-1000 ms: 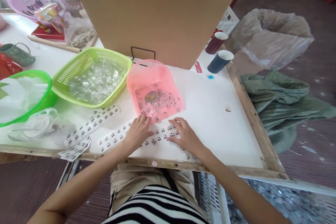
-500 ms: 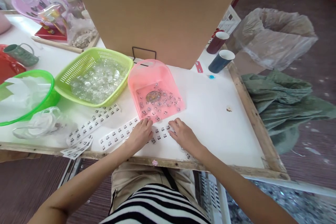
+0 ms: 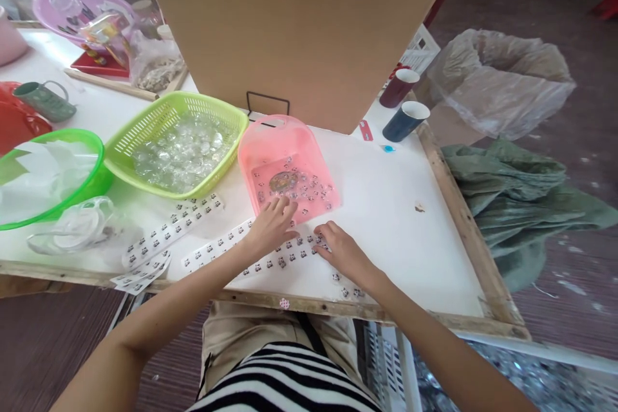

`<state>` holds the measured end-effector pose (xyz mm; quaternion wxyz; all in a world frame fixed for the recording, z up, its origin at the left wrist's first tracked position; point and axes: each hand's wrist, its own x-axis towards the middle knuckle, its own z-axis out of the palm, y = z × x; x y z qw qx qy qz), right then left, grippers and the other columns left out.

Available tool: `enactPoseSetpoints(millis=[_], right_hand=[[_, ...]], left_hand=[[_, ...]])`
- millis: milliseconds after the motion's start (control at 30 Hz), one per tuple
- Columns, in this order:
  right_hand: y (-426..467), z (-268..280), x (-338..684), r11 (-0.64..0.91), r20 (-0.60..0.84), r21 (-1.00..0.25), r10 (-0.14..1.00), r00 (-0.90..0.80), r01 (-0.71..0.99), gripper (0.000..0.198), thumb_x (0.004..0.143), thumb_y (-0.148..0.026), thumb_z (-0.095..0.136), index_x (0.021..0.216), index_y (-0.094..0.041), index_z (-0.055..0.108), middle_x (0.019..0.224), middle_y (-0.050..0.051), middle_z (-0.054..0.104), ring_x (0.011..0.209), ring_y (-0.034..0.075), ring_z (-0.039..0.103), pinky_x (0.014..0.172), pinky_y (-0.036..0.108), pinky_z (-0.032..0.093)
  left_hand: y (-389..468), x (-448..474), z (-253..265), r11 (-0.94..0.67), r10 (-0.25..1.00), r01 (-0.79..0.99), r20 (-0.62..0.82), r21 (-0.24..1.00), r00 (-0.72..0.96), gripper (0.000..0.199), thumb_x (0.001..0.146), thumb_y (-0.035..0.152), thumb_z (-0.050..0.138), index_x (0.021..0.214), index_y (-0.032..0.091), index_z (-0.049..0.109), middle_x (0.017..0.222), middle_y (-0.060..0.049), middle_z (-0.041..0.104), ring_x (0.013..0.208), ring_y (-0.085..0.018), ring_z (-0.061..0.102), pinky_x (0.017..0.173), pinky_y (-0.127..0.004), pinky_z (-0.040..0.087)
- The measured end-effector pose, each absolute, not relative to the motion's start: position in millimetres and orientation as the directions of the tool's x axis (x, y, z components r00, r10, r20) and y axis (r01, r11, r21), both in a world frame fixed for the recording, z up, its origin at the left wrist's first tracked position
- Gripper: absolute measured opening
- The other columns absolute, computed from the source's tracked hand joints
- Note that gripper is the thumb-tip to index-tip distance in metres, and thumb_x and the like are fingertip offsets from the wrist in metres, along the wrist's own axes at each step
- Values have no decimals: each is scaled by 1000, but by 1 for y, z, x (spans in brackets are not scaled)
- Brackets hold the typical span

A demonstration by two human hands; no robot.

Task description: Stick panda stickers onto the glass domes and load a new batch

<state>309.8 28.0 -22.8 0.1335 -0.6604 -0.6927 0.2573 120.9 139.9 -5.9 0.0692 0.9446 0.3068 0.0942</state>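
Observation:
My left hand (image 3: 271,226) reaches over the front lip of a pink scoop-shaped tray (image 3: 251,161), its fingers stretched forward and thumb apart. In the tray are many small clear pieces with panda prints (image 3: 316,190) and a darker oval object (image 3: 283,181). My right hand (image 3: 345,251) rests at the right end of a white strip with panda prints (image 3: 270,264), thumb and fingers apart with the strip's end between them. A few loose panda pieces (image 3: 344,292) lie below the right hand. Another printed strip (image 3: 215,246) passes behind my left wrist.
A yellow-green basket (image 3: 116,158) of clear round pieces and a green bowl (image 3: 99,174) with white sheets stand left. A large cardboard box (image 3: 299,32) rises behind the tray. Dark blue (image 3: 404,122) and maroon (image 3: 398,89) cups stand right, near the table's wooden edge (image 3: 463,232).
My left hand has moved from the printed strip up over the tray's front lip, its fingers spreading. More of the strip shows. My right hand has hardly moved; the view has shifted slightly.

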Motion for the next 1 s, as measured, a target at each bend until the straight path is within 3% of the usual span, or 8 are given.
enactPoseSetpoints(millis=[167, 300, 367, 500, 667, 833, 900, 1000], right_hand=[[37, -27, 310, -12, -134, -502, 989, -64, 865, 14, 84, -18, 62, 97, -18, 55, 101, 8, 60, 96, 24, 59, 83, 35, 48], [46, -29, 307, -1, -104, -472, 993, -54, 882, 15, 82, -19, 62, 95, -18, 56, 98, 9, 62, 95, 24, 59, 80, 35, 47], [54, -30, 305, 12, -70, -484, 996, -53, 875, 15, 82, -19, 62, 96, -18, 56, 97, 8, 62, 95, 24, 59, 81, 35, 47], [83, -25, 304, 18, 19, -540, 1000, -9, 841, 16, 83, -18, 57, 99, -18, 56, 98, 9, 63, 94, 23, 59, 83, 35, 47], [104, -10, 323, -62, 119, -711, 971, 206, 701, 31, 84, -23, 55, 115, -19, 54, 103, 7, 64, 78, 17, 61, 78, 33, 49], [44, -7, 344, -90, -66, -670, 996, 61, 737, 24, 85, -29, 58, 108, -22, 58, 98, 4, 64, 72, 16, 60, 75, 33, 50], [14, -11, 348, -90, -142, -635, 990, -2, 768, 24, 85, -28, 59, 109, -23, 59, 104, 5, 63, 80, 18, 62, 79, 35, 50], [-17, -19, 352, -95, -138, -579, 990, 17, 810, 28, 86, -23, 59, 113, -23, 58, 113, 8, 59, 102, 23, 60, 89, 38, 49]], left_hand=[[139, 122, -23, -770, 637, 616, 138, 168, 759, 38, 89, 12, 56, 124, 14, 43, 121, -18, 54, 109, -31, 56, 89, -44, 49], [154, 121, -20, -731, 681, 664, 243, 161, 691, 49, 88, -2, 42, 134, 16, 37, 134, -19, 46, 117, -30, 53, 93, -45, 48], [153, 119, -16, -730, 682, 659, 250, 181, 687, 43, 91, 2, 42, 131, 16, 40, 131, -18, 48, 116, -30, 53, 93, -47, 48], [130, 120, -14, -790, 604, 577, 108, 207, 789, 15, 95, 17, 50, 109, 15, 54, 111, -14, 56, 103, -29, 57, 86, -44, 50], [107, 127, -23, -819, 546, 528, 22, 224, 837, 16, 90, 26, 62, 101, 15, 57, 107, -13, 57, 99, -29, 57, 82, -42, 51], [105, 125, -33, -794, 563, 548, -23, 264, 826, 10, 91, 19, 60, 100, 17, 55, 102, -10, 56, 98, -28, 57, 80, -40, 51], [105, 122, -35, -790, 560, 545, -34, 281, 828, 15, 90, 16, 60, 104, 18, 54, 104, -10, 56, 99, -27, 56, 81, -40, 51], [103, 119, -35, -795, 543, 530, -45, 295, 839, 18, 90, 10, 56, 105, 18, 53, 104, -10, 57, 99, -27, 56, 83, -40, 50]])
